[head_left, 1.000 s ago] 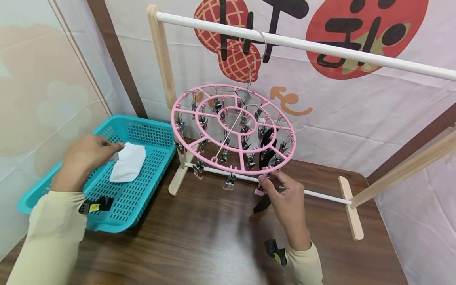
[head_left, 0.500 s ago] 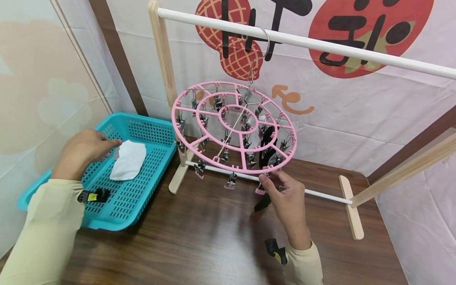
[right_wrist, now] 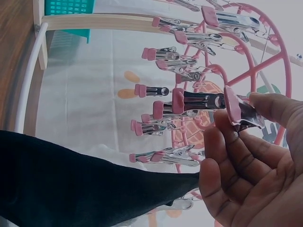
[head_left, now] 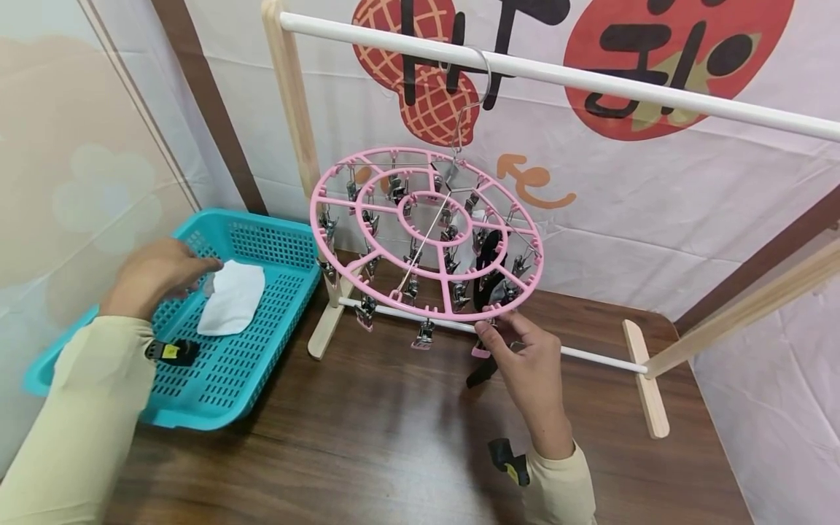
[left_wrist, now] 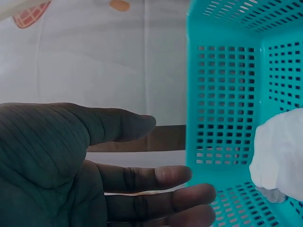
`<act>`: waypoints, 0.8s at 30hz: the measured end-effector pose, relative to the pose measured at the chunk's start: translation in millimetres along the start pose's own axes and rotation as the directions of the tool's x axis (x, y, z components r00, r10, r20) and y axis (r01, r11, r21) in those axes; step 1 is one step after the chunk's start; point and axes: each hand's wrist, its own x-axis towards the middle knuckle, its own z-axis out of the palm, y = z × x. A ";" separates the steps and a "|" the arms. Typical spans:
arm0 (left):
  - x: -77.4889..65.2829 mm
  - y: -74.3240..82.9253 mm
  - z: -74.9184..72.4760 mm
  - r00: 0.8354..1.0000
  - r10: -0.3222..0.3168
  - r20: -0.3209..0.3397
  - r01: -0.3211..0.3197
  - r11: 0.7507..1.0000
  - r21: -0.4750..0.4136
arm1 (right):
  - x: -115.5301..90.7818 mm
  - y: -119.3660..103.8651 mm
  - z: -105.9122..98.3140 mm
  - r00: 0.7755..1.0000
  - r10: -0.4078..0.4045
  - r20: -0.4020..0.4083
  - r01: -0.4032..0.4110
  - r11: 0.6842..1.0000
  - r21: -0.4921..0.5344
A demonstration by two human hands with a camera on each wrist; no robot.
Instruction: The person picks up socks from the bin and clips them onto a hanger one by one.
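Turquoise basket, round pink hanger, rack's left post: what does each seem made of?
Basket: probably plastic, semi-glossy, with moulded slots. Hanger: likely smooth plastic, uniformly pink; its hook looks like shiny metal wire. Post: apparently pale, unpainted wood, faintly streaked.

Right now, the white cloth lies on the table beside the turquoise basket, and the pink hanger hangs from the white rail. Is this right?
Not quite: the head view shows the white cloth inside the turquoise basket. The pink hanger does hang from the white rail.
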 end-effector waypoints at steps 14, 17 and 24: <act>37.5 -22.2 10.0 0.995 -0.054 0.078 0.061 0.993 -0.098 | -2.2 3.7 2.4 1.000 0.023 0.012 -0.024 1.000 0.007; 41.3 -24.3 10.9 0.994 -0.054 0.097 0.064 0.992 -0.108 | -2.0 4.8 2.6 1.000 0.014 0.010 -0.014 1.000 0.007; 53.6 -28.2 16.7 0.989 -0.083 0.120 0.101 0.983 -0.155 | -2.3 5.7 1.9 1.000 0.016 0.014 -0.016 1.000 0.010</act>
